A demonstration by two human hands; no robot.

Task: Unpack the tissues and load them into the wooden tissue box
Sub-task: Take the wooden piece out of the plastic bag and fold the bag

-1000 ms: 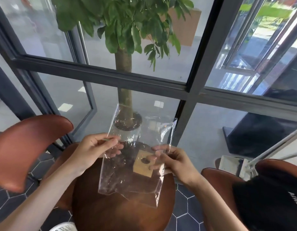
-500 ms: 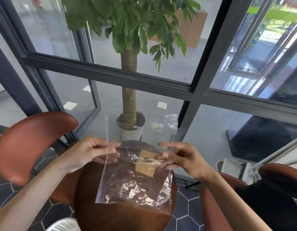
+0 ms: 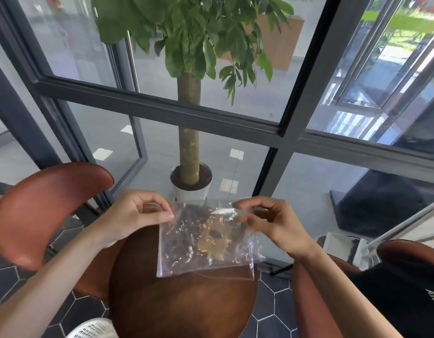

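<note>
A clear plastic bag [image 3: 186, 250] hangs folded over the far part of a round brown wooden table [image 3: 181, 306]. A small tan paper label [image 3: 214, 242] with a dark hole shows through the bag. My left hand [image 3: 138, 215] pinches the bag's upper left corner. My right hand [image 3: 272, 223] pinches its upper right edge. The bag looks empty apart from the label. No tissues and no wooden tissue box are in view.
A brown chair [image 3: 40, 211] stands at the left and another [image 3: 406, 254] at the right. A potted tree [image 3: 190, 152] in a white pot [image 3: 191, 191] stands behind the table by the dark window frame [image 3: 279, 128]. A white basket [image 3: 94, 329] sits at the bottom left.
The bag hung full length from both hands; its top half has been folded down, so it is now shorter and doubled. Both hands have lowered slightly and the view has tilted.
</note>
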